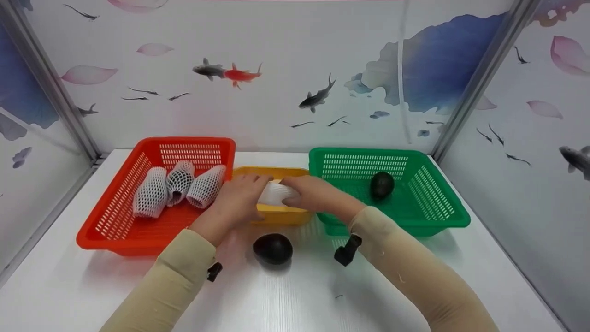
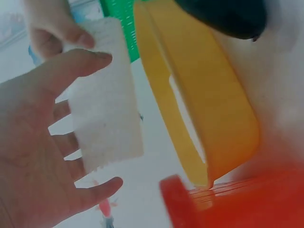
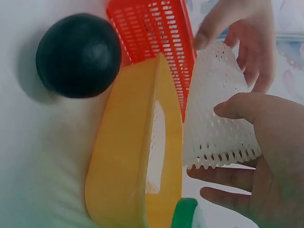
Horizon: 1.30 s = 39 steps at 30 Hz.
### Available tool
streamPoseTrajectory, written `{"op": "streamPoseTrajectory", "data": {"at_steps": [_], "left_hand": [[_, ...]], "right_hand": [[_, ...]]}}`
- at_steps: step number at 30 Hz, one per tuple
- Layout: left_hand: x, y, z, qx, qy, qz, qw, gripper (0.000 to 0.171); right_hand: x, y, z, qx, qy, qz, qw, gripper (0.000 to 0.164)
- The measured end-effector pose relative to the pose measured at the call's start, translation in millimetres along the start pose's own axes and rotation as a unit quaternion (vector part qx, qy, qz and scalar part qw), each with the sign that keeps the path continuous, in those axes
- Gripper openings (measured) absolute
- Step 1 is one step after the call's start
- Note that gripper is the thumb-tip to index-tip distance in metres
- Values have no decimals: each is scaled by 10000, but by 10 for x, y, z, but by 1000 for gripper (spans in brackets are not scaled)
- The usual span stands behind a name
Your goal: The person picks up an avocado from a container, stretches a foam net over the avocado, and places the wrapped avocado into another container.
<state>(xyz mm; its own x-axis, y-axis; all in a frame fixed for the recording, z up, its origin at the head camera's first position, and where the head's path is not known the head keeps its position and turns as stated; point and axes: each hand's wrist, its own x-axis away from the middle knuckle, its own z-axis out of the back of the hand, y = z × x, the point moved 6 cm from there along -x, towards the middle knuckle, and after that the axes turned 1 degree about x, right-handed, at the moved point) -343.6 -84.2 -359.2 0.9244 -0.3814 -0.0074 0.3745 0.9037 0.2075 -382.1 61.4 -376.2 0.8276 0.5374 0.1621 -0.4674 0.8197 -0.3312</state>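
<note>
Foam sleeve held crosswise above the yellow basket

The step in hand looks to be readying the white mesh sleeve, probably as a cover for the dark fruit resting bare on the surface in front of the yellow basket. The right hand pinches the sleeve's right end, thumb on the near face and other fingers behind. The left hand is at the opposite end, its fingers spread around it with the thumb across the front in the left wrist view; whether they grip or merely touch, I cannot tell.

If that reading is right, the next move calls for opening one end of the sleeve, then bringing it and the fruit together in line.

The sleeve's long axis runs sideways, one end toward the red basket, the other toward the green basket. The right wrist view shows a jagged, holed hem at the green side. The tube appears flattened, and neither view looks into its mouth.

A second dark fruit sits uncovered in the green basket, and three other sleeves lie in the red one, the middle one with its mouth toward the person.
</note>
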Motion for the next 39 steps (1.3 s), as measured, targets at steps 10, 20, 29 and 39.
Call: {"op": "streamPoseTrajectory", "data": {"at_steps": [10, 20, 29, 39], "left_hand": [[67, 55, -89, -74, 390, -4, 9992, 79], [216, 18, -91, -254, 453, -99, 9986, 56], [431, -126, 25, 699, 625, -28, 9956, 46], [482, -211, 40, 1104, 800, 28, 9907, 62]], "right_hand": [[218, -134, -40, -273, 59, 289, 9992, 51], [433, -105, -189, 639, 94, 79, 9979, 66], [564, -162, -321, 1729, 477, 651, 9816, 68], [573, -260, -572, 2382, 517, 1032, 9643, 66]]}}
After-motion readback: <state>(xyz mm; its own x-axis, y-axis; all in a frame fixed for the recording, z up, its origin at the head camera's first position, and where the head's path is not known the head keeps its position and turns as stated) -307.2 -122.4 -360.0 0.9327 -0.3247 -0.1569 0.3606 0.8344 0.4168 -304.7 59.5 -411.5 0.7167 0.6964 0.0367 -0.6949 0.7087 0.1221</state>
